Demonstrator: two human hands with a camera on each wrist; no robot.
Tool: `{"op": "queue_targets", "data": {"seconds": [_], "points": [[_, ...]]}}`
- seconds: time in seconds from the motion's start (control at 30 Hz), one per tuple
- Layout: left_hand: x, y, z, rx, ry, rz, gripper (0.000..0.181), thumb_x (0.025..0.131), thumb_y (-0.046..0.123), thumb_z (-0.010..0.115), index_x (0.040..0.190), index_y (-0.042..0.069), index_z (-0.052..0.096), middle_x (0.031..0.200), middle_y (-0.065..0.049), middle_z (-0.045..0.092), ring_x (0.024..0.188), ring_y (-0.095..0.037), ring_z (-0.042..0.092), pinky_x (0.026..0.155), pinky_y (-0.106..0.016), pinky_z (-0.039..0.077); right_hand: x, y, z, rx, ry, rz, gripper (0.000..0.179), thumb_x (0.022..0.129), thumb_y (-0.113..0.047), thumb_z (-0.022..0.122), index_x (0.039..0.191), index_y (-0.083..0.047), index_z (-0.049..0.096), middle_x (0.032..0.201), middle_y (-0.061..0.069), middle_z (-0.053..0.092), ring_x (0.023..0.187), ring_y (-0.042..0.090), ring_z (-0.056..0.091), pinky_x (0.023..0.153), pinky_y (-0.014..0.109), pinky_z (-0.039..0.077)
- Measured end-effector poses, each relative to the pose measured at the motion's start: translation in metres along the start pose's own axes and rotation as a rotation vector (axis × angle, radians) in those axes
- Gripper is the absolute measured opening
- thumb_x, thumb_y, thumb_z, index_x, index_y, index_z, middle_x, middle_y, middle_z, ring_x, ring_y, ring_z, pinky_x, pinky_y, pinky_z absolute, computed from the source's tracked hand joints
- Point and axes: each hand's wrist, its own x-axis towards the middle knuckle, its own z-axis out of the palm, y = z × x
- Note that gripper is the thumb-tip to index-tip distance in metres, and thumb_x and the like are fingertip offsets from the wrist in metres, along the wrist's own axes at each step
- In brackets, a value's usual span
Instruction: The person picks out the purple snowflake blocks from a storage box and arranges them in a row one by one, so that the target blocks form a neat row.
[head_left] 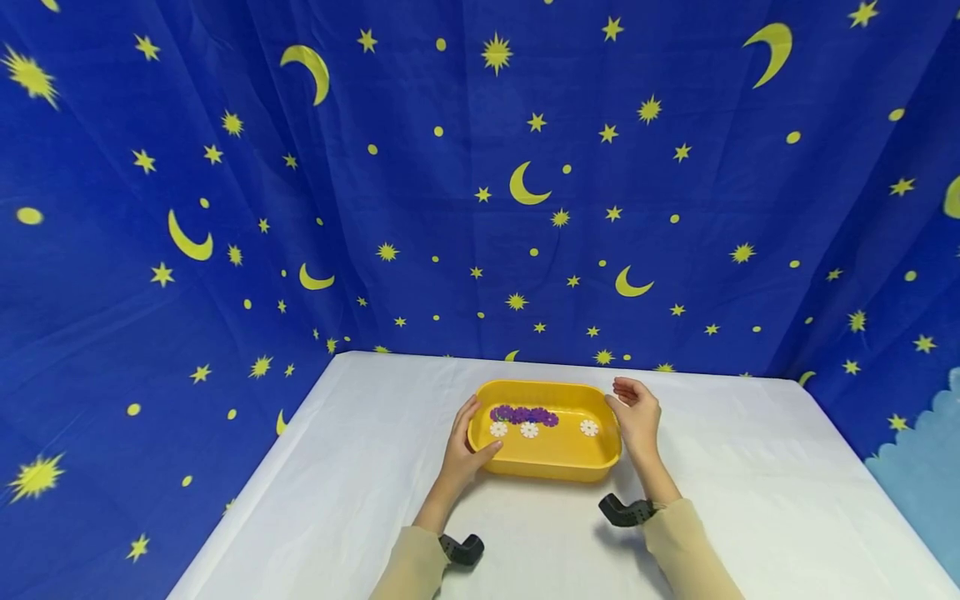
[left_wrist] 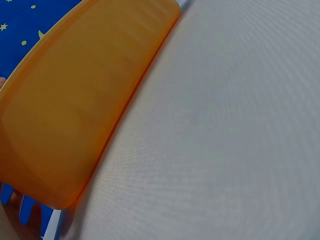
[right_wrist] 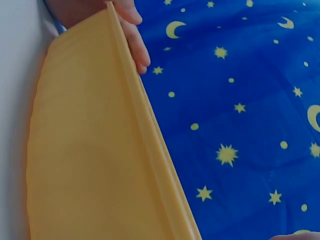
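Note:
A yellow plastic tray (head_left: 547, 472) with rounded corners stands on the white table. My left hand (head_left: 459, 454) grips its left end, thumb over the near rim and fingers along the outer side. In the right wrist view that left hand (right_wrist: 132, 35) shows at the far end of the tray's wall (right_wrist: 95, 135). My right hand (head_left: 637, 421) is at the tray's right end, thumb at the rim and fingers loosely bent outside it. Inside the tray lies a row of purple notched flower-shaped discs (head_left: 522, 415). White notched discs lie nearer, two at left (head_left: 529, 430) and one at right (head_left: 588, 427).
The white-covered table (head_left: 360, 450) reaches back to a dark blue curtain (head_left: 450, 208) printed with yellow stars and moons. Light blue fabric (head_left: 918, 467) hangs at the right edge. A black wrist mount (head_left: 626, 510) sits on my right wrist, another (head_left: 462, 550) on my left.

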Motion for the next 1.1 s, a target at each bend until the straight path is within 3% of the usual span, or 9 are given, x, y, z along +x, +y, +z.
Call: {"op": "queue_targets", "data": {"seconds": [0.23,0.57,0.73,0.87,1.03,1.1], "points": [[0.0,0.001,-0.001,0.012,-0.005,0.002,0.075,0.078,-0.002,0.069,0.142,-0.011,0.032,0.156,-0.024,0.02,0.145,-0.041,0.017,0.12,-0.05,0.016,-0.004,-0.005,0.016,0.03,-0.042,-0.041,0.029,0.078,0.01,0.067,0.107,0.011,0.063,0.105,0.032,0.065,0.092,0.031,0.064,0.073,0.001,0.047],[0.002,-0.001,-0.002,0.025,-0.012,0.005,0.075,0.078,0.0,0.07,0.143,-0.009,0.032,0.156,-0.022,0.02,0.146,-0.039,0.017,0.12,-0.049,0.017,-0.007,-0.01,0.034,0.062,-0.119,-0.022,0.03,0.078,0.011,0.065,0.108,0.011,0.062,0.106,0.033,0.064,0.098,0.04,0.063,0.074,0.002,0.045],[0.002,-0.003,-0.003,0.013,-0.007,0.006,0.075,0.078,-0.001,0.069,0.143,-0.008,0.032,0.157,-0.022,0.02,0.146,-0.039,0.016,0.12,-0.049,0.016,-0.008,-0.014,0.045,0.044,-0.171,-0.02,0.031,0.078,0.01,0.065,0.109,0.01,0.062,0.107,0.031,0.064,0.1,0.039,0.063,0.087,0.028,0.056],[0.001,-0.005,-0.003,-0.005,-0.018,0.009,0.076,0.078,-0.002,0.069,0.143,-0.008,0.031,0.157,-0.022,0.018,0.146,-0.04,0.014,0.12,-0.05,0.016,-0.009,-0.017,0.053,0.018,-0.223,-0.02,0.032,0.08,0.007,0.065,0.111,0.009,0.061,0.109,0.029,0.064,0.101,0.038,0.062,0.093,0.044,0.053],[0.0,-0.005,-0.003,-0.013,-0.024,0.007,0.077,0.079,0.001,0.07,0.143,-0.009,0.03,0.157,-0.022,0.017,0.146,-0.04,0.014,0.12,-0.051,0.015,-0.01,-0.017,0.063,-0.003,-0.283,-0.012,0.031,0.081,0.005,0.065,0.112,0.008,0.061,0.109,0.028,0.064,0.098,0.036,0.062,0.091,0.044,0.054],[0.0,-0.005,-0.003,-0.016,-0.024,0.007,0.077,0.079,0.001,0.07,0.143,-0.009,0.03,0.157,-0.022,0.017,0.146,-0.04,0.014,0.12,-0.052,0.016,-0.012,-0.021,0.065,0.021,-0.294,-0.024,0.03,0.08,0.008,0.064,0.11,0.011,0.061,0.107,0.032,0.063,0.096,0.04,0.062,0.084,0.03,0.057]]}}
